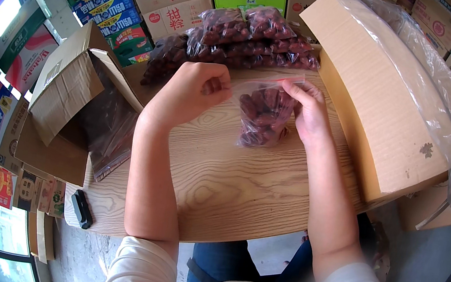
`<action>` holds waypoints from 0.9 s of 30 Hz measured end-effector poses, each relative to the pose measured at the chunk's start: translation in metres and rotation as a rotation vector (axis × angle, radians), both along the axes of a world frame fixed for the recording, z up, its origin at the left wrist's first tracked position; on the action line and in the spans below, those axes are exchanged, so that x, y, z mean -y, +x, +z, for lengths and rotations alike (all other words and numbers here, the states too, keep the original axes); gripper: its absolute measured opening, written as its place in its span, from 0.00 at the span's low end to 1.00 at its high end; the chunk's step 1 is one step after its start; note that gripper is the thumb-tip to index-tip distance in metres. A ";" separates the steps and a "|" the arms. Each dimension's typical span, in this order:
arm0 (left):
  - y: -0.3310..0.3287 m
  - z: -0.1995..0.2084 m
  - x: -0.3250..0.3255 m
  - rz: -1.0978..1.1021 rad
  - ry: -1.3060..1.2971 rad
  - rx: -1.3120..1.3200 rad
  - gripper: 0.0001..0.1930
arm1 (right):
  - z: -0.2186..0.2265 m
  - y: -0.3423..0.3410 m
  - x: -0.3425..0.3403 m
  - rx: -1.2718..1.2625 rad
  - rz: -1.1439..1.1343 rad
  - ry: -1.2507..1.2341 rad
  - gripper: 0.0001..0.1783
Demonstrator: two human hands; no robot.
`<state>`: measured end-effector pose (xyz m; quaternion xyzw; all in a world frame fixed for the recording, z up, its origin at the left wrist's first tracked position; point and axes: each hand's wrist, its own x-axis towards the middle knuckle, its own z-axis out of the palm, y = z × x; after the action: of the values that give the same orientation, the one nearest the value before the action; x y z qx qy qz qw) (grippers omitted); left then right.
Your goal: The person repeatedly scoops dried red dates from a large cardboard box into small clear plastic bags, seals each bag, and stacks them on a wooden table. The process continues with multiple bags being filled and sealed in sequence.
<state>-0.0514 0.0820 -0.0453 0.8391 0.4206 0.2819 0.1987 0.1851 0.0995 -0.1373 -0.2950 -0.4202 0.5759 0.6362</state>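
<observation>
A clear zip bag (264, 116) of dark red dried dates stands upright on the wooden table in front of me. My right hand (313, 110) pinches the top right corner of this bag, thumb over its reddish zip strip. Just left of the bag's mouth is my left hand (201, 86), raised with its fingers curled in; nothing shows between them. Behind both hands lies a pile of filled date bags (231, 45), stacked in layers.
An open carton (62, 99) at the left has dark clear plastic bags (107, 129) spilling out. A large carton (383, 100) with plastic film walls off the right side. A small black object (82, 209) lies near the table's left edge (102, 222). Stacked boxes (169, 10) line the back.
</observation>
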 end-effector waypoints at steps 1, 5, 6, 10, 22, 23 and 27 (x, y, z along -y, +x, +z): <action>0.000 0.000 0.000 -0.011 0.008 0.001 0.06 | -0.001 0.004 -0.001 0.005 0.018 -0.022 0.07; 0.001 0.004 0.004 -0.020 0.027 -0.021 0.06 | 0.012 0.008 0.003 0.031 -0.045 0.004 0.13; 0.000 0.005 0.006 -0.010 0.028 -0.034 0.06 | 0.019 0.005 0.007 0.039 -0.091 0.038 0.15; 0.008 0.006 0.015 -0.038 0.101 -0.016 0.05 | 0.036 -0.009 0.015 0.769 -0.562 0.898 0.24; 0.017 0.012 0.029 -0.036 0.188 -0.058 0.04 | 0.031 -0.027 0.033 1.006 -0.473 0.816 0.04; 0.019 0.011 0.029 -0.036 0.176 -0.046 0.04 | 0.031 -0.027 0.034 1.000 -0.475 0.800 0.04; 0.020 0.009 0.026 -0.035 0.190 -0.052 0.04 | 0.028 -0.029 0.031 0.957 -0.486 0.792 0.04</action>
<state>-0.0317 0.0564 -0.0359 0.8683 0.3824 0.2953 0.1122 0.1558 0.0687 -0.1094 -0.3483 -0.7577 0.0237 0.5514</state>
